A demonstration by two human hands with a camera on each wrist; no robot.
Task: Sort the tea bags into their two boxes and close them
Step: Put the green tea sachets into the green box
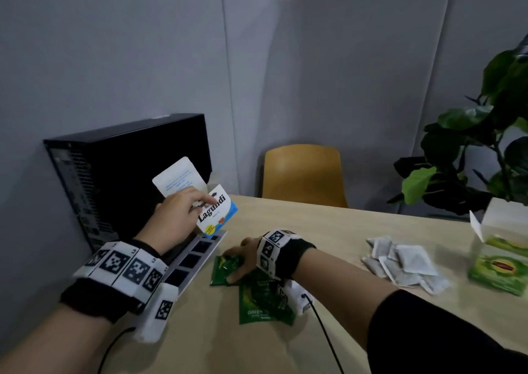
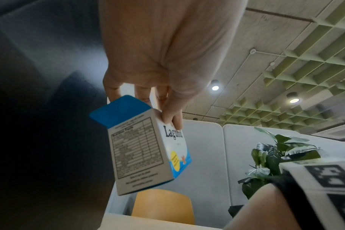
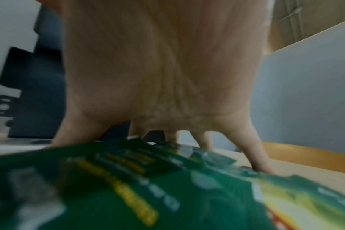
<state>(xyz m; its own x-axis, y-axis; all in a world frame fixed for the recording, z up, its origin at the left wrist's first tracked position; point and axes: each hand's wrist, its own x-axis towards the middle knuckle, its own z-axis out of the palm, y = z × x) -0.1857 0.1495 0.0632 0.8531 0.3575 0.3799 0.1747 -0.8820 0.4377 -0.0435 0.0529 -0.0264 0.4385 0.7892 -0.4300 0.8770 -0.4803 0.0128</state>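
- Left hand (image 1: 174, 219): fingers and thumb curled round the white-and-blue Lagundi box (image 1: 217, 211), lid flap up, held tilted above the surface (image 1: 328, 231).
- Right hand (image 1: 246, 256): fingers spread, pressing on green sachets (image 1: 257, 291) lying flat.
- White tea bags (image 1: 405, 262) heaped beside the open green box (image 1: 500, 262), far right.
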